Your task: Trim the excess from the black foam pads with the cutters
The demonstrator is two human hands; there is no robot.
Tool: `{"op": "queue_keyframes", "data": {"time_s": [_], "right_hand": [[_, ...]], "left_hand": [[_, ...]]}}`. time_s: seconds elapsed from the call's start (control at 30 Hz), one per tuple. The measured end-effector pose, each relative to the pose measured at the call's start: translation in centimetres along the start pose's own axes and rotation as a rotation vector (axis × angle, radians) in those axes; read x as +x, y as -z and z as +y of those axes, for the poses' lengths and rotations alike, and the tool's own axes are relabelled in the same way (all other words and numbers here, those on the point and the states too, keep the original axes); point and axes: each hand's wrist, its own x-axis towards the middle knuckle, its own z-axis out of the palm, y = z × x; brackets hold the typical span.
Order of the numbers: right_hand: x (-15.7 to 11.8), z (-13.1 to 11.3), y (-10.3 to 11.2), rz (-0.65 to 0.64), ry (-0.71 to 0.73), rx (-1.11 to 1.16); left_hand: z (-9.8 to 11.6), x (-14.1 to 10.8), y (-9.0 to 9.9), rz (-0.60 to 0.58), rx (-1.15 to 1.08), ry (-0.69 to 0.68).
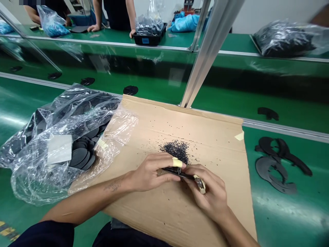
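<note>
No brand or wording can be read: the blue label on the black tray across the bench is too small to make out, and the pale square on the clear plastic bag shows no legible print.

The left hand is pinched nearly closed, its thumb below and its fingers above, on a thin black piece; yellow tape wraps one fingertip. The right hand is curled closed around a small tool, which looks like metal with yellowish wrapping, though the fingers hide most of it. The two hands meet at the black piece, above the cardboard sheet and just on the near side of a heap of black bits.

The left forearm, with a tattoo near the wrist, reaches in from the lower left; the right comes up from the lower right. Black discs lie at the bag's opening on the left, and curved black pieces lie on the green surface to the right.
</note>
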Motion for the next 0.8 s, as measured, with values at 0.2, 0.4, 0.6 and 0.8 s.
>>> {"op": "queue_keyframes", "data": {"time_s": [0.2,0.4,0.6,0.8], "right_hand": [[0.7,0.7,0.9,0.008,-0.077,-0.170],[0.4,1.7,1.2,-0.095,0.059,-0.419],[0.0,1.8,1.1,-0.123,0.108,-0.461],[-0.1,1.6,1.2,-0.105,0.150,-0.550]], "left_hand": [[-0.1,0.2,0.8,0.035,0.075,0.000],[-0.4,0.4,0.8,-0.004,0.058,-0.040],[-0.4,0.3,0.7,-0.019,0.036,-0.036],[-0.5,0.2,0.5,-0.031,0.040,-0.037]]}}
